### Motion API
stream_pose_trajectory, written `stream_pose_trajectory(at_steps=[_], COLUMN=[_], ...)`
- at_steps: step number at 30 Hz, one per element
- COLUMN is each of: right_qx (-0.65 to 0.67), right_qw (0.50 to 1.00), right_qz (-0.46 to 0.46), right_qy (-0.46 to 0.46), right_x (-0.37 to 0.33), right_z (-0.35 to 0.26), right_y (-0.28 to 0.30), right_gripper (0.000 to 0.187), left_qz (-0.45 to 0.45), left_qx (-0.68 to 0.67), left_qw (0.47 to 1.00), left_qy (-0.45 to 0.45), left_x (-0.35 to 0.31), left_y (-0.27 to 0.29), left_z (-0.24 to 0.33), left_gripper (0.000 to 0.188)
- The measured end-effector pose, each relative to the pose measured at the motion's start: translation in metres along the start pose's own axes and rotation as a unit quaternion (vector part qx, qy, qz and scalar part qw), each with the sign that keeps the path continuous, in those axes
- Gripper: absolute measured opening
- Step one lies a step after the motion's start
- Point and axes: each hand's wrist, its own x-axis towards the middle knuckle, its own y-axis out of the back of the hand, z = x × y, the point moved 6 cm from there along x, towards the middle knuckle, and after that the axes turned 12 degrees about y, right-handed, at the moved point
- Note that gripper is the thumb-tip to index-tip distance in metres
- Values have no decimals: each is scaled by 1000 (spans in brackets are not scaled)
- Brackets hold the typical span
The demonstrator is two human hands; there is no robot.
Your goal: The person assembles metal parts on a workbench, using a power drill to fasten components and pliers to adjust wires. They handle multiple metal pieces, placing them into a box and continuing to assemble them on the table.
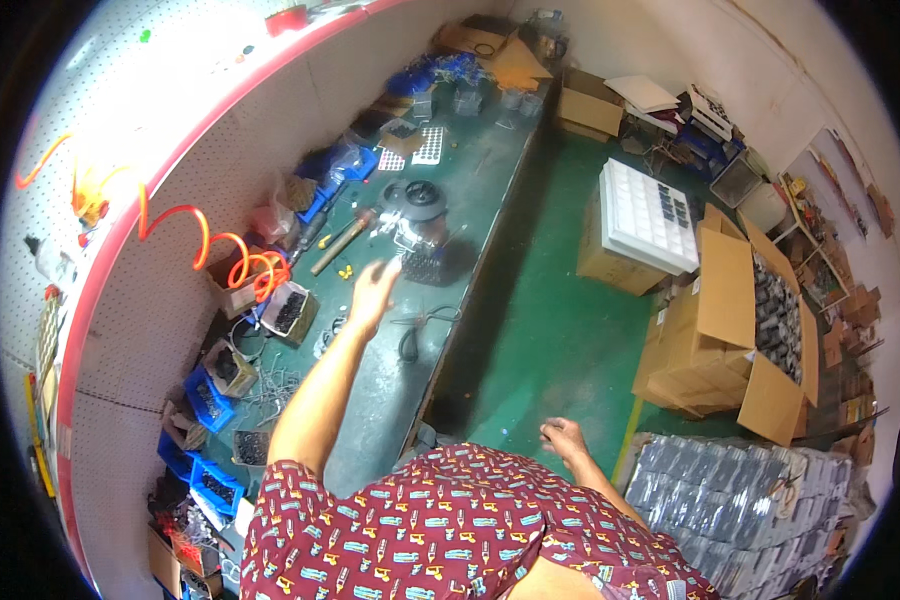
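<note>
Your left hand (373, 292) reaches out over the bench (365, 440), fingers partly bent; you cannot tell from here whether anything small sits between the fingertips. Just beyond those fingertips lies a dark cluster of small parts (425, 267), with a round black fixture (414, 200) standing right behind it on the bench. Your right hand (564, 437) hangs low past the bench's edge, loosely curled, and its grip cannot be made out. To the left of your reaching arm, a pale box (294, 334) holds small black pieces, and the blue bins (217, 419) nearer you are filled with small dark parts too. Farther up the bench lies a white pocketed tray (428, 146). Over on your right, an open carton (685, 378) is packed with dark grey parts, and a white foam-like tray (638, 215) with dark pieces along one side tops another carton (610, 252). The bench's long edge runs diagonally away from you, with a black cable (409, 345) lying near it; green floor (525, 310) stretches between that edge and the cartons. An orange coiled hose (202, 237) hangs along your left.
</note>
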Motion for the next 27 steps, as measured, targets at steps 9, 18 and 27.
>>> stream_pose_trajectory(at_steps=[9, 18, 27], right_qx=[114, 338, 377], right_qw=[988, 871, 776], right_qz=[-106, -266, -410], right_qy=[4, -238, -296], right_x=[127, 283, 274], right_z=[-113, -184, -228], right_y=[-50, -233, -274], right_gripper=[50, 110, 80], left_qz=[113, 117, 145], left_qx=[12, -160, -199], left_qw=[991, 980, 957], left_qy=[65, 14, 157], left_x=[136, 33, -74], left_y=[-32, -58, -90], left_z=[67, 20, -40], left_gripper=[108, 52, 62])
